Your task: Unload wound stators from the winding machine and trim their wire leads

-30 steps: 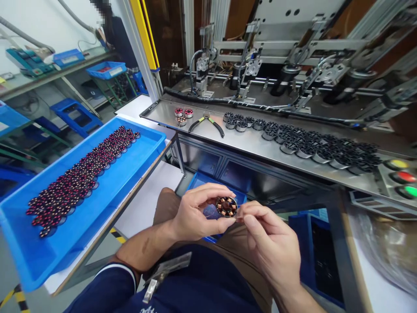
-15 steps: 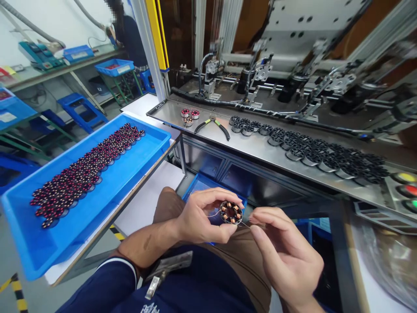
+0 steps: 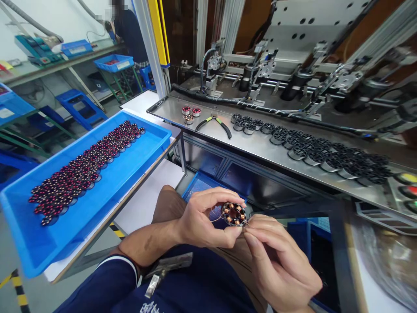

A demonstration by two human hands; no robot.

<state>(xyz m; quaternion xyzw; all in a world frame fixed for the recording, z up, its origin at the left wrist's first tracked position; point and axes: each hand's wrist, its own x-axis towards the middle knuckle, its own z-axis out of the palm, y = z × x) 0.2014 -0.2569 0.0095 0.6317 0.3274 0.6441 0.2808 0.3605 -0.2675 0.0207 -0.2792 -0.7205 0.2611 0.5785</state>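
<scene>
Above my lap, my left hand grips a round black part wound with copper coils, thumb below and fingers over the top. Thin wire sticks out on both sides of it. At its right edge my right hand pinches the thin wire ends between thumb and fingertips. Pliers with green and black handles lie on the metal ledge. To their left sit a few wound parts, and to their right several rows of black rings.
A blue tray at the left holds many wound parts. Behind the ledge stands a machine with metal fixtures. Coloured buttons are at the far right. A person stands at the back left.
My right hand has moved left, closer to the coil part. The part has shifted slightly right in my left hand, and the wire between them looks shorter.
</scene>
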